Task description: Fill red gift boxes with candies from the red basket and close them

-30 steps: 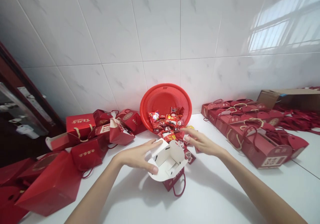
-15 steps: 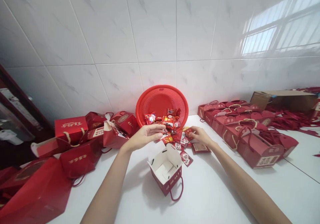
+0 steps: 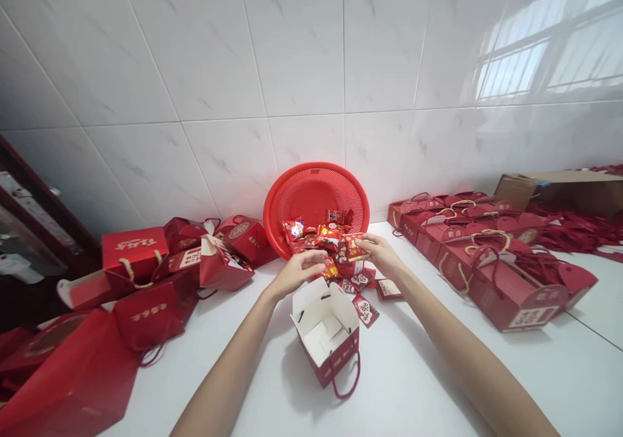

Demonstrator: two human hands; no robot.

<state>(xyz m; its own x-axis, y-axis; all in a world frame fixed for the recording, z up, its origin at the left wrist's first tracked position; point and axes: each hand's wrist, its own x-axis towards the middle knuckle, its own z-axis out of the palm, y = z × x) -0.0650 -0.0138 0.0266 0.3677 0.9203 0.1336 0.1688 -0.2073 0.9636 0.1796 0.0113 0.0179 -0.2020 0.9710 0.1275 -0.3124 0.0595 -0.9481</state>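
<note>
Beyond the open box [image 3: 325, 334], our right hand [image 3: 382, 254] pinches a red packet [image 3: 352, 247] by one end, presumably for control; our left hand [image 3: 296, 274] is at the candies [image 3: 331, 270], grip indeterminable. The box's mouth faces up, apparently for access.

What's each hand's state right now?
Left hand: fingers curled by the wrapped candies; cannot tell whether it grips one.
Right hand: closed, holding a red-and-gold packet.

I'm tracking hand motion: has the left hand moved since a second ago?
Yes. Judged against the red basket, the left hand has moved forward and slightly right, from the open box to the candy pile.
</note>
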